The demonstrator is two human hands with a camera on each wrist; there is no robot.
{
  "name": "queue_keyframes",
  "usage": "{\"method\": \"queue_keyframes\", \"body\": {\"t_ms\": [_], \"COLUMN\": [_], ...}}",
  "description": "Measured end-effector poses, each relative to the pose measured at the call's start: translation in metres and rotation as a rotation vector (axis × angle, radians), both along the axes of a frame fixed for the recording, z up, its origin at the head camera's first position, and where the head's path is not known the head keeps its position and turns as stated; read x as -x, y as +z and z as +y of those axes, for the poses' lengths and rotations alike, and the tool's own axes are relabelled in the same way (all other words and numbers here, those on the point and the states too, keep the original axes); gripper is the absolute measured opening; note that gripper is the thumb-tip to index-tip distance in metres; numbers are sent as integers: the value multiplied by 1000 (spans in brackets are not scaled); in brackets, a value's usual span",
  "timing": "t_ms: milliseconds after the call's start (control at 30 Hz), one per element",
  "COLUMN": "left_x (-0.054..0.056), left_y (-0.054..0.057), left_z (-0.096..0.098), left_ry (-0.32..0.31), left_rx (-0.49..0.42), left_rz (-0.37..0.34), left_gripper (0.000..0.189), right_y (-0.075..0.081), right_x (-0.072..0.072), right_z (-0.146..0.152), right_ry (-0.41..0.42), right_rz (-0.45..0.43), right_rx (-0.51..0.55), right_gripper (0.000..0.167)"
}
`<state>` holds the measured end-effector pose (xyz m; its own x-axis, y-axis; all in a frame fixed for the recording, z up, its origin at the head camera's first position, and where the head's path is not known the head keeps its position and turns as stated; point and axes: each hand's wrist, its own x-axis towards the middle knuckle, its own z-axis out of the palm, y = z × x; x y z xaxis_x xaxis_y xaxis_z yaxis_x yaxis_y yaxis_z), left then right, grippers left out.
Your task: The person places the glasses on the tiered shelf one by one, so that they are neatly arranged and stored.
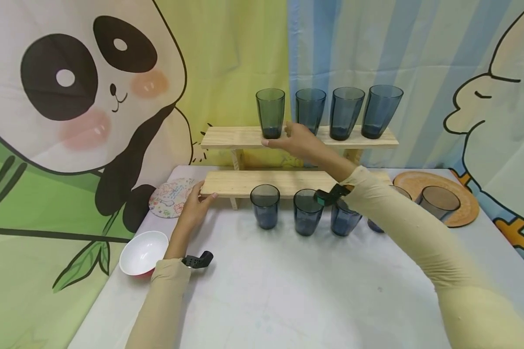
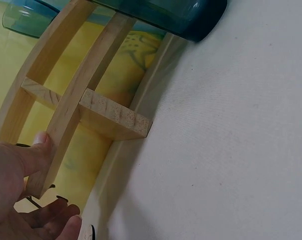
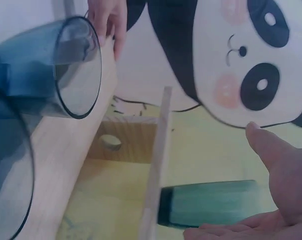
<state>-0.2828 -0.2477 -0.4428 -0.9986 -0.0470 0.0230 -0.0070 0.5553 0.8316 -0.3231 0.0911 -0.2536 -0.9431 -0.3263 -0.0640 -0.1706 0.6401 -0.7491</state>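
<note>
My left hand (image 1: 195, 209) holds the left end of the lower board of a two-tier wooden shelf (image 1: 244, 183). Its thumb (image 2: 39, 142) lies against the board, with the other fingers below. On the upper board, my right hand (image 1: 300, 141) is spread beside the base of a greenish glass (image 1: 270, 111), thumb apart from the fingers and nothing in its grasp. Three bluish glasses stand to the right of it: one (image 1: 311, 104) partly behind my hand, another (image 1: 346, 112), and a slightly tilted-looking one (image 1: 381, 111) at the end.
Several blue glasses (image 1: 265, 207) stand on the white table (image 1: 262, 291) before the lower board, some partly hidden by my right arm. At right, a glass (image 1: 438, 201) overlaps a round brown mat (image 1: 467, 213). A white bowl (image 1: 144, 252) and a floral disc (image 1: 170, 198) are at left.
</note>
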Motion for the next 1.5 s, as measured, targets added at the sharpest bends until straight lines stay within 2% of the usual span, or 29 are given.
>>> {"method": "queue_keyframes", "body": {"t_ms": [133, 267, 467, 567, 633, 867, 967, 1067, 1167, 1233, 1333, 1433, 1500], "left_x": [1, 1, 1, 0, 1, 1, 1, 1, 0, 0, 0, 1, 1], "left_y": [1, 2, 1, 1, 1, 2, 2, 1, 1, 2, 2, 1, 0], "left_z": [0, 0, -2, -3, -4, -2, -2, -2, -2, -1, -1, -1, -1], "left_ry": [-7, -12, -8, -4, -5, -12, -11, -9, -5, -4, -5, -6, -10], "left_rx": [3, -3, -9, 1, 8, -3, -11, -7, 1, 1, -4, -1, 0], "left_rz": [14, 12, -4, -7, -4, 5, 1, -5, -1, 4, 7, 6, 4], "left_gripper": [79, 79, 78, 79, 80, 79, 79, 80, 80, 80, 79, 79, 79], "right_y": [10, 8, -10, -25, -37, -94, -112, -127, -143, -155, -169, -181, -187], "right_x": [-30, -61, -102, -118, -126, -139, -142, -143, -143, -142, -139, -137, -137], "right_z": [46, 98, 171, 204, 225, 273, 288, 298, 303, 305, 306, 305, 305], "right_ry": [12, -53, -214, -316, -384, -594, -635, -639, -608, -586, -552, -564, -578], "right_rz": [50, 140, 230, 271, 283, 325, 305, 268, 228, 232, 277, 298, 291], "right_rx": [100, 169, 124, 79, 87, 144, 143, 153, 192, 204, 198, 150, 121], "right_gripper": [105, 95, 88, 87, 84, 90, 95, 97, 96, 95, 83, 64, 58]}}
